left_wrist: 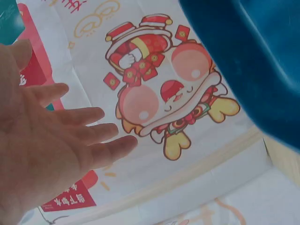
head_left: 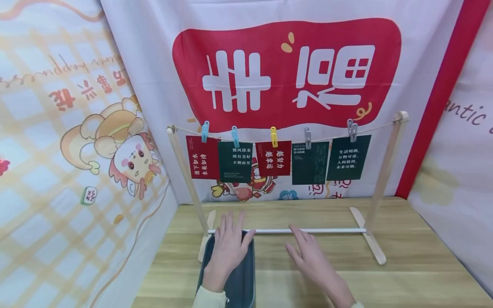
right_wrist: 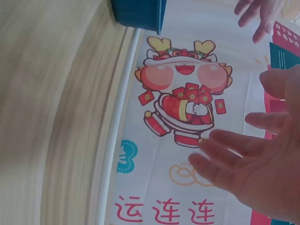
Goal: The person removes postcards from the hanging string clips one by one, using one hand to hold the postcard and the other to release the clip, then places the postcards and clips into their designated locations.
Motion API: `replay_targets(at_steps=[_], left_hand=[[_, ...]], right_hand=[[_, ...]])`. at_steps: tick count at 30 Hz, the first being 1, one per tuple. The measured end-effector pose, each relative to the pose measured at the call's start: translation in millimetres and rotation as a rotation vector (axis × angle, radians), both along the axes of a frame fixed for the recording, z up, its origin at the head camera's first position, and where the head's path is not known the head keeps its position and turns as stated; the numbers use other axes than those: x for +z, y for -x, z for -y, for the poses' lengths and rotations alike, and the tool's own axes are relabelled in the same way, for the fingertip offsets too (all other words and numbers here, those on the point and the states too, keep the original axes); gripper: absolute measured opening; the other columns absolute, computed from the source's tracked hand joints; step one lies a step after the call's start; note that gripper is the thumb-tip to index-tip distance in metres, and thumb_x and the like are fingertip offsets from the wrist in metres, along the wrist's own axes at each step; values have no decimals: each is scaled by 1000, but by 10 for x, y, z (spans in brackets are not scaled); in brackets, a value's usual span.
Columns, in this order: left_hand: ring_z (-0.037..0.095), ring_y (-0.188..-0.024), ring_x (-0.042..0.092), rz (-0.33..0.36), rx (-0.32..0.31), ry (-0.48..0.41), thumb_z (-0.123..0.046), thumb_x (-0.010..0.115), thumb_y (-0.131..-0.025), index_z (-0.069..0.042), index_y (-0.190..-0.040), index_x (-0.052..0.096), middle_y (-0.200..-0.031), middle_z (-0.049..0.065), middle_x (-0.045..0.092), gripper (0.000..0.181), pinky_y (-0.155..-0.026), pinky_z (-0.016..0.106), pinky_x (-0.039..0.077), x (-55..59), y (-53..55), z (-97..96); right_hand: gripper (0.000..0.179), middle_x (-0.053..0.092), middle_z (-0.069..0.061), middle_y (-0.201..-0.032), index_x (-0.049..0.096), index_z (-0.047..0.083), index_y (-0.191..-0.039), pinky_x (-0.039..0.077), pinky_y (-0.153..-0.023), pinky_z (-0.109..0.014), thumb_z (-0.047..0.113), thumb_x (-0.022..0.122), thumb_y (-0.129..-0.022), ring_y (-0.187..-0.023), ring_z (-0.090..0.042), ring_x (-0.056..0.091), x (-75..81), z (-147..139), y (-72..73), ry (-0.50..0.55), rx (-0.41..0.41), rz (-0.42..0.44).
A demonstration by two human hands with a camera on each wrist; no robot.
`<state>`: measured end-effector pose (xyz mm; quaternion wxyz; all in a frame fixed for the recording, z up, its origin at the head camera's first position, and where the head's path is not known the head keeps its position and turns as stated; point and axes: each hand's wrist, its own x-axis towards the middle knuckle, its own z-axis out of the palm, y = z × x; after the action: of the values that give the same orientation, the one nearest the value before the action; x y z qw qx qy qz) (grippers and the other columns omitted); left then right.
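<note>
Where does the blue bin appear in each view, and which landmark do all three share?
Head: blue bin, bottom, left of centre, partly hidden by the left hand.
Left wrist: blue bin, upper right corner.
Right wrist: blue bin, top edge, left of centre.
Shared landmark: printed rosy-cheeked cartoon figure.

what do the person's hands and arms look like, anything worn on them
The left hand and right hand are bare, with no gloves or rings showing. A plain, pale cream left sleeve covers the forearm near the wrist; only a sliver of a similarly pale right sleeve shows.
</note>
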<state>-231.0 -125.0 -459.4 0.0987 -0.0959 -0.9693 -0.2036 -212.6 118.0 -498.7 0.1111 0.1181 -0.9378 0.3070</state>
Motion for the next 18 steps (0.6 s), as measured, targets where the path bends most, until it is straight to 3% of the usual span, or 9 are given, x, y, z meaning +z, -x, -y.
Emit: replay_targets(at_steps=[9,18], left_hand=[[44,-135,44,-296,0,-33,-48,45,-101,-5,-143,45,-146,26,44,60,-108,59,39,119,37,129],[33,-138,44,-281,31,-220,-48,45,-101,-11,-145,43,-149,14,45,58,-110,53,41,350,91,227]], right_hand=[[49,65,-12,-126,46,11,-144,53,-95,-46,31,56,-100,-111,-24,65,163,81,89,188,46,5],[50,68,3,-115,43,27,-146,56,-84,-27,42,53,-100,-98,-9,65,405,188,225,295,95,112]])
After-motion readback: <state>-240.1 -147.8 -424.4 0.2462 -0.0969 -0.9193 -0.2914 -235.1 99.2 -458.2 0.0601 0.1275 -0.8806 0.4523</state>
